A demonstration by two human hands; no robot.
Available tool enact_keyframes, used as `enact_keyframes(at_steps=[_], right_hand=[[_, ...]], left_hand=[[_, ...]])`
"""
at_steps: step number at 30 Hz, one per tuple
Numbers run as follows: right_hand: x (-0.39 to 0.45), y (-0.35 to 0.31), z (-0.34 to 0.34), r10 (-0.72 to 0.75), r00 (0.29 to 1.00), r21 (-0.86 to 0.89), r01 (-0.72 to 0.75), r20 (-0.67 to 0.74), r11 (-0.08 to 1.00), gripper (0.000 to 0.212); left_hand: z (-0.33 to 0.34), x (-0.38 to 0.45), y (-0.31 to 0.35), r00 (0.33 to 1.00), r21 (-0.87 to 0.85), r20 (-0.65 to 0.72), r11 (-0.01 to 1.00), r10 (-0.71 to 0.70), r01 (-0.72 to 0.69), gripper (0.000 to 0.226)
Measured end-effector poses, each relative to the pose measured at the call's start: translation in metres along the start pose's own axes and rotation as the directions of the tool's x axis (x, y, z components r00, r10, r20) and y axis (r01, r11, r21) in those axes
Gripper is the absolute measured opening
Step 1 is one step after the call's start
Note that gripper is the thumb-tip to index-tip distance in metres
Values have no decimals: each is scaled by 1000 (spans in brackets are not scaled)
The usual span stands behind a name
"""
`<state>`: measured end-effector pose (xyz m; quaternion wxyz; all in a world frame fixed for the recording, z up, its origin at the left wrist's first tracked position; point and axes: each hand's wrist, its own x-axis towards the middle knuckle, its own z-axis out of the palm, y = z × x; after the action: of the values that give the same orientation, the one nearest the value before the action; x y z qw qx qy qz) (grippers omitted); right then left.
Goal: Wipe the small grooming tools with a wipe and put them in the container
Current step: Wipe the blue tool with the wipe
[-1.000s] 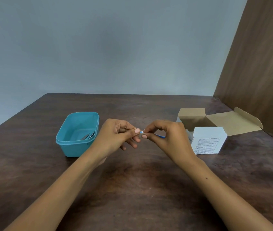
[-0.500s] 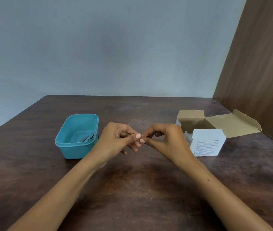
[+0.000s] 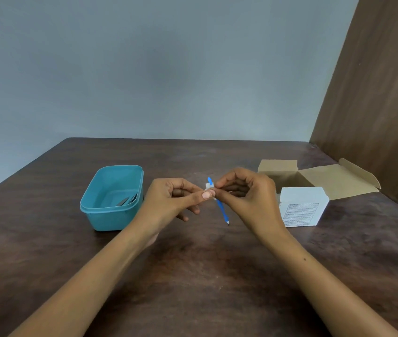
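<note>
Metal tools [image 3: 127, 200] in the container [image 3: 100, 210] are too small to identify.

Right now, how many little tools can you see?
3: one blue tool held between both hands over the table, and two dark metal ones lying inside the teal container. More may be hidden there.

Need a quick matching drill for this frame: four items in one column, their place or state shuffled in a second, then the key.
Items
1. blue tool
2. teal container
3. white box
4. metal tools

Place or state
A. lying inside the container
B. on the table by the right hand, flaps open
C. held between both hands, white wipe pinched around it
D. on the table beside the left hand, no lid on

Pairs: 1-C, 2-D, 3-B, 4-A
</note>
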<state>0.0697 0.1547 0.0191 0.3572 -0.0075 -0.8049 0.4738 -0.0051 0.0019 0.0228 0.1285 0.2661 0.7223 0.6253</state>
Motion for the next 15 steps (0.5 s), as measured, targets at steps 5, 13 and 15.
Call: enact_keyframes(at_steps=[5,13,15], right_hand=[[1,-6,-3,95,989,260,-62,-117,964,22],[0,-9,0,310,946,536,-215,-94,817,29],[0,-9,0,344,938,562,-258,-49,786,30]], left_hand=[[4,-1,-6,995,69,96,997,14,-21,24],[9,-1,-8,997,29,47,997,64,-66,11],[8,0,-7,996,34,59,997,61,-63,11]])
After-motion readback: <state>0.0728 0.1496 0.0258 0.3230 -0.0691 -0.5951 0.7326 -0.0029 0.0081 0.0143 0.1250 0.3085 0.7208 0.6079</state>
